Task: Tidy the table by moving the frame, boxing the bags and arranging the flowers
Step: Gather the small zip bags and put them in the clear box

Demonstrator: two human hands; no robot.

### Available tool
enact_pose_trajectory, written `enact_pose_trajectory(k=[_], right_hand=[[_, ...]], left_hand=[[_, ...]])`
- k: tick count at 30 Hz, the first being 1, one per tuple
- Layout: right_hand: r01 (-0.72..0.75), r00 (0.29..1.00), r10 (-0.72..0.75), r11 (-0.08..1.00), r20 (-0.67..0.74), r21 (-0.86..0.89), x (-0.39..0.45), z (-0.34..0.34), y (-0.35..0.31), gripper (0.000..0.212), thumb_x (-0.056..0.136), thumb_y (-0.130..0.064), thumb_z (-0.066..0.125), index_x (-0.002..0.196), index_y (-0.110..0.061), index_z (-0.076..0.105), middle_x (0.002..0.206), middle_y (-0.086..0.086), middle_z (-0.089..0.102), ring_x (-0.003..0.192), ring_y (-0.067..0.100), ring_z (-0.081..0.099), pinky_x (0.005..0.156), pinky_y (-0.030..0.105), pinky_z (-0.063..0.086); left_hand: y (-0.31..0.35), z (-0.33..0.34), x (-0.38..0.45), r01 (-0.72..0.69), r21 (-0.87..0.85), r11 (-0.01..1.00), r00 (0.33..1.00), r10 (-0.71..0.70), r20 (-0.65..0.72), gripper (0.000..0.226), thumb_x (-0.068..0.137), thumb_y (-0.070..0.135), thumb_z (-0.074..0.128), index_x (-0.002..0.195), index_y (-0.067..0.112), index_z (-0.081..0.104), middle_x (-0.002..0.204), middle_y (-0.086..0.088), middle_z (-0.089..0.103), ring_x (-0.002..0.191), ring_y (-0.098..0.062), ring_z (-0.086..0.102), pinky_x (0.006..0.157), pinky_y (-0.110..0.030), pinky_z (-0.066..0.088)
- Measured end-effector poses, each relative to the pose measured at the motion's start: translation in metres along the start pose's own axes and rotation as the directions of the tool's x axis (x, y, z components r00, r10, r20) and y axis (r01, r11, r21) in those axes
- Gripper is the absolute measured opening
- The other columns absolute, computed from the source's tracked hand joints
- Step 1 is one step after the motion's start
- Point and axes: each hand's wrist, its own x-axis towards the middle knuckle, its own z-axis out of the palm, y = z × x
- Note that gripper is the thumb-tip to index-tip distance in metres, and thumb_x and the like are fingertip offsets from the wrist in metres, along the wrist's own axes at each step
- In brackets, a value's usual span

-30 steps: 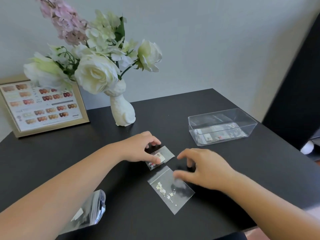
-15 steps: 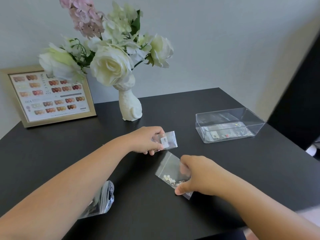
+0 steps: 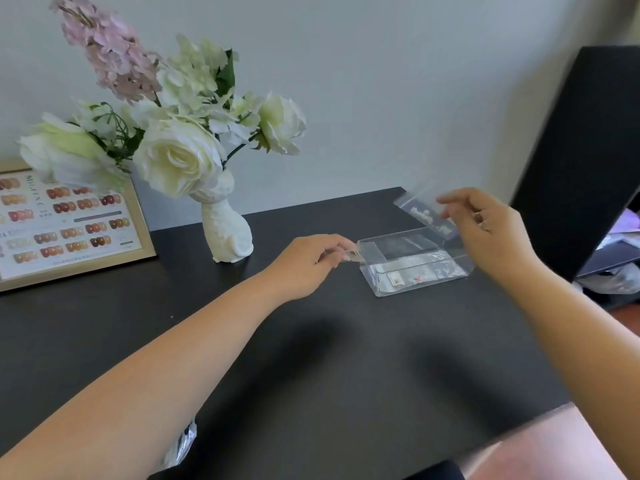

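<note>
Now the left hand (image 3: 311, 261) pinches a small bag (image 3: 356, 255) at the clear box (image 3: 415, 285); right hand (image 3: 491, 230) fingers grip a larger bag (image 3: 420, 211) above it.

Nail salon or home nail desk: framed nail-colour swatch chart (image 3: 65, 223) at 9 o'clock, artificial flowers (image 3: 176, 133) in white vase (image 3: 227, 233) at 11, black table (image 3: 311, 358).

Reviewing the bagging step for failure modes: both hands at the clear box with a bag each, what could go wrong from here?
1. The right hand holds its clear bag only by one edge above the clear box; released there, it may land outside.
2. The left hand brings its small bag in at the box's near wall and could nudge the light box.
3. A silver pouch by the left forearm, near the table edge, may get swept off.
</note>
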Motion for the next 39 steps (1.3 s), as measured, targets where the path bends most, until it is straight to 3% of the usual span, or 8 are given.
enact_pose_trajectory(k=[5,10,17,22,26,31,35,39], right_hand=[[0.007,0.975,0.077,0.925,0.207,-0.380,0.032,0.001,0.041,0.031,0.090,-0.008,0.044,0.084,-0.028,0.068,0.090,-0.002,0.070,0.106,0.026,0.048,0.097,0.042,0.035],[-0.063,0.941,0.213,0.874,0.263,-0.482,0.034,0.006,0.060,0.051,0.084,-0.017,0.034,0.052,-0.050,0.055,0.056,-0.009,0.047,0.087,0.022,0.041,0.086,0.038,0.023],[-0.036,0.971,0.144,0.877,0.191,-0.479,0.027,0.010,0.082,0.045,0.092,-0.008,0.034,0.116,-0.032,0.064,0.123,-0.002,0.057,0.119,0.024,0.042,0.094,0.036,0.023],[0.170,0.975,-0.101,0.911,0.196,-0.377,0.011,0.020,0.072,0.039,0.093,-0.001,0.042,0.121,-0.016,0.064,0.125,0.005,0.060,0.113,0.027,0.050,0.096,0.031,0.036],[0.289,0.944,-0.211,0.898,0.252,-0.331,0.000,0.037,0.055,0.035,0.093,-0.001,0.048,0.120,-0.012,0.066,0.125,0.007,0.062,0.116,0.029,0.052,0.101,0.037,0.038],[0.295,0.924,-0.205,0.918,0.322,-0.264,-0.012,0.055,0.045,0.029,0.094,-0.013,0.052,0.120,-0.019,0.066,0.119,0.000,0.063,0.114,0.021,0.049,0.092,0.024,0.031],[0.383,0.886,-0.273,0.887,0.376,-0.259,-0.024,0.073,0.039,0.023,0.094,-0.013,0.055,0.110,-0.017,0.071,0.105,0.003,0.067,0.100,0.025,0.055,0.082,0.026,0.035],[0.427,0.875,-0.320,0.864,0.363,-0.267,-0.033,0.085,0.034,0.020,0.091,-0.010,0.060,0.107,-0.013,0.073,0.095,0.006,0.071,0.086,0.031,0.059,0.075,0.037,0.048]], left_hand=[[0.039,0.025,0.022,-0.180,0.032,0.983,0.983,0.181,-0.032,0.026,0.100,0.020,0.051,0.119,0.031,0.065,0.106,0.020,0.068,0.087,0.010,0.057,0.071,-0.003,0.038],[0.060,0.040,0.044,-0.156,-0.016,0.988,0.986,0.154,-0.069,0.029,0.096,0.022,0.058,0.122,0.034,0.055,0.085,0.020,0.066,0.072,0.012,0.056,0.059,-0.009,0.038],[0.054,0.061,0.064,0.010,-0.049,0.999,0.997,-0.014,-0.079,0.026,0.095,0.029,0.057,0.118,0.038,0.051,0.088,0.014,0.068,0.072,-0.008,0.062,0.066,-0.030,0.049],[0.039,0.070,0.068,0.055,0.074,0.996,0.991,-0.045,-0.122,0.031,0.093,0.036,0.059,0.123,0.031,0.062,0.117,0.011,0.061,0.115,-0.018,0.046,0.093,-0.037,0.043],[0.025,0.055,0.055,0.089,0.053,0.995,0.990,-0.082,-0.118,0.036,0.096,0.036,0.056,0.130,0.026,0.061,0.127,0.009,0.048,0.112,-0.015,0.048,0.094,-0.031,0.041],[0.001,0.005,0.006,0.164,0.020,0.986,0.982,-0.166,0.091,0.026,0.091,0.042,0.060,0.117,0.043,0.060,0.111,0.021,0.055,0.085,-0.004,0.057,0.074,-0.021,0.040],[-0.019,-0.039,-0.045,0.403,0.013,0.915,0.810,-0.363,0.461,0.025,0.083,0.048,0.068,0.105,0.037,0.064,0.104,0.011,0.066,0.082,-0.001,0.062,0.074,-0.022,0.045],[-0.032,-0.072,-0.091,0.407,0.185,0.895,0.711,-0.437,0.551,0.038,0.071,0.046,0.083,0.102,0.034,0.065,0.106,0.011,0.067,0.080,0.002,0.063,0.072,-0.018,0.046]])
